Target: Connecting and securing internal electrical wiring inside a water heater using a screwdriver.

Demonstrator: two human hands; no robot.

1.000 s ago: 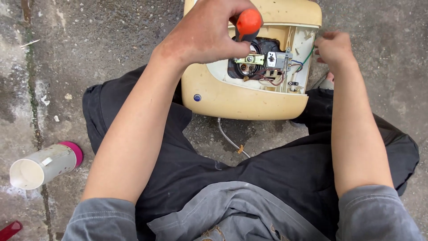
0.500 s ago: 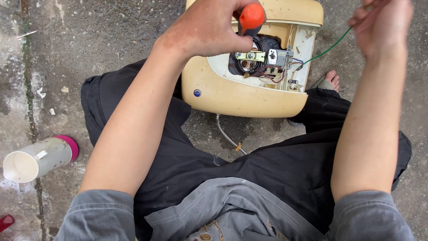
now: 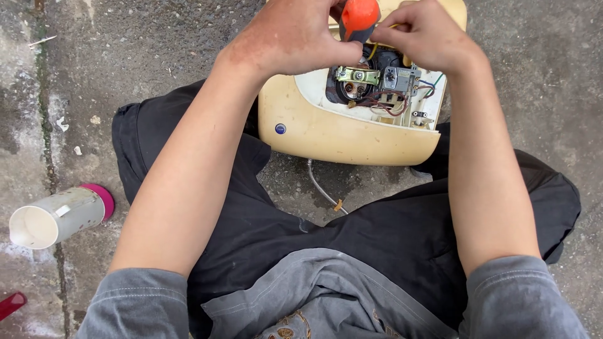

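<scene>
The person is sitting on the concrete floor [image 3: 163, 44] with legs folded, and a cream-coloured appliance casing [image 3: 326, 129] is lying on the floor between the knees, its open side turned up so that the inner parts are showing: a dark round part, a metal bracket [image 3: 358, 75] and a bundle of red, brown and green wires [image 3: 383, 100]. The left hand [image 3: 295, 37] is curling closed around a screwdriver with an orange handle [image 3: 359, 16], holding it upright over the opening at the far edge of the casing. The right hand [image 3: 427, 34] is reaching in from the other side, its fingers bent and pinching close against the same handle and a yellowish wire just beside it; whether it is gripping the wire or the handle cannot be told. A thin grey cord [image 3: 320, 188] is trailing from under the casing toward the lap. Well apart on the left, a white cylindrical can with a pink end [image 3: 59, 216] is lying on its side, and a red object [image 3: 11, 306] is peeking in at the lower left corner
</scene>
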